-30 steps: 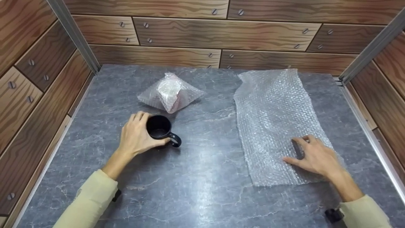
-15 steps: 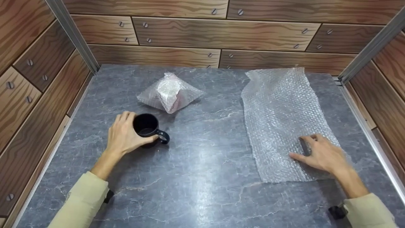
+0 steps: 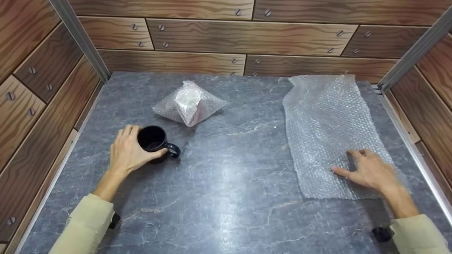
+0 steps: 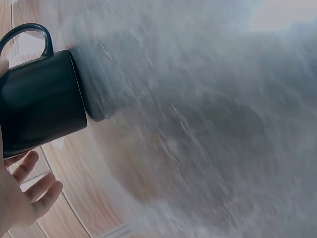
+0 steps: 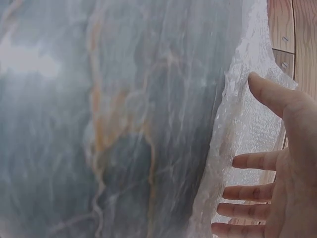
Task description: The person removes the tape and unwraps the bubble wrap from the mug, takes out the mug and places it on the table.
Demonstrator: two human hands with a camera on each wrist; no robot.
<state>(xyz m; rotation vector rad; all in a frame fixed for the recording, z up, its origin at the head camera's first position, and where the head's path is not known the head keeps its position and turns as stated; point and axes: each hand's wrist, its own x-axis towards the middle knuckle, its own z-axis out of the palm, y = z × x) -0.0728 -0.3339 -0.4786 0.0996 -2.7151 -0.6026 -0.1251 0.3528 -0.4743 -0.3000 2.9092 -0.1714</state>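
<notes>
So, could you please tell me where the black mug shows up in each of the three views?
Head: the black mug stands left of centre on the grey marbled table, gripped by the left hand, handle pointing right.
Left wrist: the mug fills the upper left corner, with fingers below it.
Right wrist: not in view.
Shared landmark: the grey marbled table, seen in all three.

A broad strip of bare counter (image 3: 229,183) runs down the middle, between the black mug (image 3: 153,139) on the left and the bubble wrap sheet (image 3: 332,127) on the right, wide enough for hands to pass. At the back a wrapped bundle (image 3: 189,102) blocks the centre-left. Wooden walls (image 3: 247,38) close the back and both sides
</notes>
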